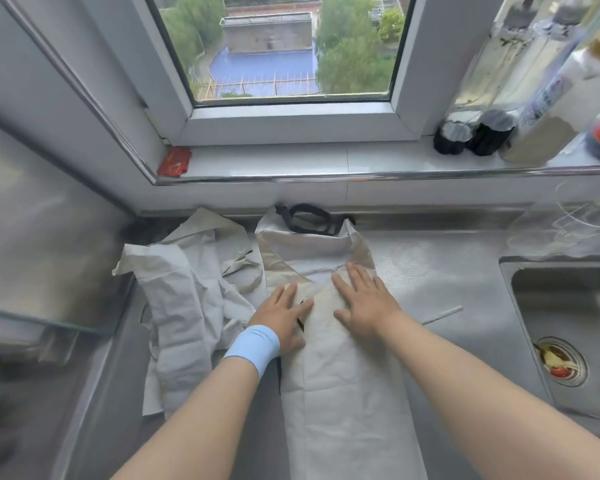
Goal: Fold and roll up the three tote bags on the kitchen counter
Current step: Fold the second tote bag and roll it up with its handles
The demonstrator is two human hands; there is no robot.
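**Both palms flat on the folded tote**

Here we are at the steel counter [465, 299], and both hands are down on the work. The left hand [280, 318], with a light blue wristband [253, 346] at the wrist, lies flat with fingers spread on the left edge of the folded tote bag [343, 393]. The right hand [362, 306] is flat too, fingers extended and slightly fanned, pressing on the bag's upper middle. Neither hand grips anything; both are open, palms down on the cloth.

That bag is a long narrow strip of pale fabric, running from the counter's front edge up toward the back wall. Its black handles [309, 220] loop out at the far end, right against the counter's back edge. A dark sliver shows between the two hands, perhaps another strap or a seam; the view is too soft to tell.

To the left, toward the counter's left edge, lies a crumpled heap of pale tote bags [184, 299], unfolded, touching the strip's left side. How many bags are in the heap is hard to make out.

At the counter's right edge sits the sink [568, 306], food scraps in its drain strainer [561, 362]. Above, on the window sill [291, 168], a red packet [174, 162] sits at the left corner and bottles [499, 98] crowd the right end.
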